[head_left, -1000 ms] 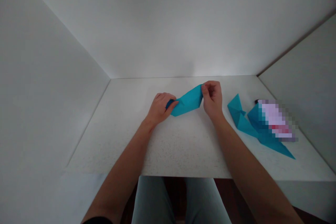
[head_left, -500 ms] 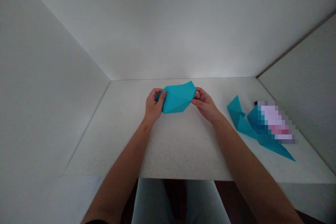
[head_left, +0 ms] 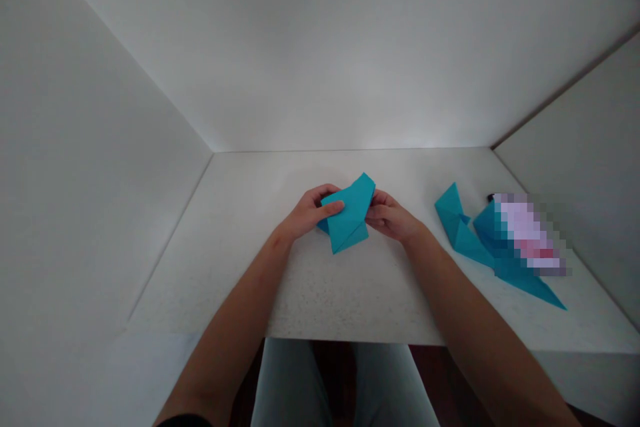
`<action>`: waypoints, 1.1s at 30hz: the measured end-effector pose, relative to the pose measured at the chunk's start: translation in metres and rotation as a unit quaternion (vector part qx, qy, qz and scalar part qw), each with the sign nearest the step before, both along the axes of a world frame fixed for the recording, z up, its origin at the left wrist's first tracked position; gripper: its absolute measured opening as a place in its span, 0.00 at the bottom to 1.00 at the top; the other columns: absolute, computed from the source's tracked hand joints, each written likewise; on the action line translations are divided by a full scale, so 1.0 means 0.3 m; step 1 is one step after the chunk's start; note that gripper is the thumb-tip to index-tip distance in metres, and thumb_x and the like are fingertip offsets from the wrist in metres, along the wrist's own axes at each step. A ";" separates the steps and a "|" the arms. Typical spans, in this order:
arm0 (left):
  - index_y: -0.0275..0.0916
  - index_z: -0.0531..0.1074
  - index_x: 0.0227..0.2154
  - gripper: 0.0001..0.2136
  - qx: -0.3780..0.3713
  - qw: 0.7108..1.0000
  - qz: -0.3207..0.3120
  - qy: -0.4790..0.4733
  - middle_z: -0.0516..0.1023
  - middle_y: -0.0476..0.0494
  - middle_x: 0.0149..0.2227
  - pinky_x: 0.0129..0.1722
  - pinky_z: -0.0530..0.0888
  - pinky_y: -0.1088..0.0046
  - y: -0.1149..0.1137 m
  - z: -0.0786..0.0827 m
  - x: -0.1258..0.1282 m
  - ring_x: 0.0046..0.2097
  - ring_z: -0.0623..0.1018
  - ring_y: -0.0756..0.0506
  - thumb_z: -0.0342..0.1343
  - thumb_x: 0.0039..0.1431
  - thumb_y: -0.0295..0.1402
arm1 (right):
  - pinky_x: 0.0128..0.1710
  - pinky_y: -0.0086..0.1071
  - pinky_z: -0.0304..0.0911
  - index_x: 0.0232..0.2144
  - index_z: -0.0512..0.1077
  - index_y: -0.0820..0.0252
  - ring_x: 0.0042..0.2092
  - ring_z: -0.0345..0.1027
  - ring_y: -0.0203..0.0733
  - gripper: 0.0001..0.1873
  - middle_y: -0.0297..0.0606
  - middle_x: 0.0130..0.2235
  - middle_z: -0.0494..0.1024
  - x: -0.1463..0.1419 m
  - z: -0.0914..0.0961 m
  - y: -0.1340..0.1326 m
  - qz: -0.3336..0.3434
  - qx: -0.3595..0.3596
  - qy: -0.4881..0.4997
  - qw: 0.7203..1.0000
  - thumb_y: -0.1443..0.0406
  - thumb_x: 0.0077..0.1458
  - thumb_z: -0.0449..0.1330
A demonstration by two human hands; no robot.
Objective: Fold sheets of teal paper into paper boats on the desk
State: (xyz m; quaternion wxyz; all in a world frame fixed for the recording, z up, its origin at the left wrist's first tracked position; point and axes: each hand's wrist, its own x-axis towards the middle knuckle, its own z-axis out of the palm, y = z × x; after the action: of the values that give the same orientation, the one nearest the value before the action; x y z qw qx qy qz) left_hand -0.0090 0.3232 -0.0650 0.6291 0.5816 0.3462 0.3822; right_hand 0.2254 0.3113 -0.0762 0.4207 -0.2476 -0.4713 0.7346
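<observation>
Where the desk (head_left: 350,293) ends at its front edge, pale-trousered legs (head_left: 285,380) are seen below. Desktop is white, finely speckled. Mid-desk, blue folded paper (head_left: 354,210) is held up: pinched by the left hand (head_left: 313,210), thumb laid across its face, fingers behind. Its right edge is met by the right hand (head_left: 393,217), fingertips partly hidden; whether it's gripped there can't be told. Near the desk's right edge, a second blue shape (head_left: 467,240) is laid, overlapped in view by a pixelated patch (head_left: 527,230). Desk is boxed in by left wall (head_left: 90,180), right wall (head_left: 590,147), then back wall (head_left: 320,67), all whitish. Vs half a second ago: paper has been turned, one corner now pointed at the front edge; second shape unmoved.
</observation>
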 end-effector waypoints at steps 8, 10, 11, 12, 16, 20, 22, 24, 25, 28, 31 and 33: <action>0.38 0.79 0.41 0.29 -0.033 0.999 -0.003 -0.026 0.80 0.45 0.36 0.37 0.74 0.73 -0.007 -0.013 0.016 0.36 0.77 0.48 0.73 0.52 0.60 | 0.43 0.38 0.76 0.43 0.80 0.51 0.40 0.79 0.44 0.24 0.34 0.41 0.85 -0.049 0.024 -0.011 -0.067 -0.043 0.029 0.996 0.52 0.46 0.79; 0.38 0.80 0.45 0.31 -0.031 0.999 -0.003 -0.025 0.83 0.42 0.41 0.41 0.76 0.70 -0.003 -0.022 0.018 0.41 0.80 0.44 0.73 0.52 0.60 | 0.44 0.41 0.78 0.43 0.78 0.51 0.41 0.79 0.47 0.24 0.35 0.41 0.85 -0.049 0.038 -0.009 -0.090 -0.055 0.031 0.994 0.52 0.46 0.78; 0.38 0.80 0.47 0.31 -0.030 0.999 -0.001 -0.022 0.84 0.40 0.43 0.43 0.77 0.68 -0.002 -0.026 0.019 0.43 0.81 0.43 0.72 0.53 0.60 | 0.44 0.42 0.78 0.43 0.78 0.51 0.41 0.80 0.48 0.24 0.35 0.41 0.85 -0.049 0.042 -0.008 -0.098 -0.057 0.031 0.993 0.52 0.46 0.78; 0.38 0.80 0.48 0.31 -0.029 0.999 0.001 -0.019 0.84 0.40 0.44 0.43 0.77 0.68 0.000 -0.029 0.019 0.44 0.81 0.42 0.72 0.54 0.60 | 0.44 0.43 0.79 0.43 0.77 0.51 0.41 0.80 0.49 0.24 0.36 0.40 0.85 -0.048 0.045 -0.007 -0.104 -0.058 0.030 0.992 0.52 0.47 0.77; 0.38 0.80 0.49 0.31 -0.033 0.999 0.001 -0.023 0.85 0.39 0.45 0.44 0.78 0.68 0.002 -0.039 0.020 0.44 0.82 0.42 0.72 0.54 0.60 | 0.42 0.41 0.79 0.42 0.76 0.51 0.39 0.79 0.46 0.23 0.34 0.38 0.83 -0.046 0.040 -0.005 -0.109 -0.050 0.037 0.992 0.52 0.48 0.77; 0.38 0.80 0.50 0.33 -0.050 0.998 -0.003 -0.044 0.86 0.38 0.45 0.44 0.79 0.68 0.003 -0.056 0.026 0.42 0.83 0.43 0.72 0.54 0.61 | 0.40 0.36 0.77 0.42 0.79 0.53 0.36 0.78 0.42 0.23 0.34 0.36 0.84 -0.054 0.035 -0.004 -0.094 -0.037 0.052 0.994 0.46 0.52 0.75; 0.38 0.80 0.50 0.33 -0.058 0.997 0.002 -0.057 0.86 0.38 0.45 0.43 0.79 0.68 0.004 -0.064 0.027 0.42 0.83 0.43 0.72 0.54 0.61 | 0.38 0.34 0.76 0.40 0.81 0.53 0.35 0.77 0.41 0.22 0.34 0.35 0.84 -0.062 0.035 -0.002 -0.096 -0.035 0.058 0.993 0.45 0.55 0.74; 0.38 0.79 0.52 0.34 -0.070 0.995 0.001 -0.073 0.86 0.37 0.46 0.44 0.80 0.66 0.004 -0.065 0.027 0.44 0.84 0.41 0.72 0.54 0.61 | 0.36 0.33 0.75 0.39 0.81 0.54 0.33 0.76 0.40 0.22 0.33 0.33 0.83 -0.068 0.034 0.001 -0.108 -0.038 0.059 0.992 0.45 0.56 0.74; 0.38 0.79 0.54 0.35 -0.077 0.994 -0.001 -0.081 0.87 0.36 0.47 0.46 0.80 0.65 0.004 -0.063 0.025 0.45 0.85 0.40 0.72 0.54 0.61 | 0.35 0.32 0.75 0.38 0.81 0.54 0.32 0.75 0.39 0.21 0.33 0.32 0.83 -0.071 0.032 0.003 -0.117 -0.040 0.057 0.991 0.45 0.56 0.74; 0.39 0.78 0.58 0.37 -0.090 0.991 -0.006 -0.097 0.87 0.35 0.49 0.48 0.81 0.62 0.001 -0.048 0.021 0.47 0.86 0.37 0.71 0.54 0.62 | 0.32 0.30 0.71 0.36 0.81 0.54 0.28 0.70 0.35 0.20 0.30 0.28 0.79 -0.072 0.022 0.012 -0.151 -0.042 0.045 0.987 0.47 0.54 0.77; 0.40 0.78 0.58 0.38 -0.100 0.990 0.001 -0.099 0.87 0.35 0.50 0.48 0.81 0.60 -0.004 -0.032 0.019 0.48 0.86 0.36 0.71 0.54 0.63 | 0.29 0.28 0.68 0.35 0.81 0.54 0.26 0.66 0.33 0.21 0.28 0.27 0.78 -0.070 0.013 0.023 -0.190 -0.038 0.030 0.981 0.49 0.47 0.81; 0.40 0.79 0.58 0.38 -0.106 0.990 0.007 -0.096 0.87 0.34 0.49 0.48 0.82 0.60 -0.007 -0.026 0.017 0.48 0.86 0.35 0.71 0.53 0.64 | 0.29 0.29 0.67 0.35 0.81 0.54 0.27 0.65 0.33 0.22 0.29 0.28 0.80 -0.070 0.012 0.029 -0.209 -0.028 0.021 0.977 0.51 0.43 0.82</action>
State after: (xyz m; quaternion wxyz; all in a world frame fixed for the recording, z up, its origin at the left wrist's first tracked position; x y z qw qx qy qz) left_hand -0.0038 0.3210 -0.0728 0.7147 0.4696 0.3273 0.4020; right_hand 0.2042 0.3199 -0.0726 0.5673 -0.3369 -0.3798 0.6484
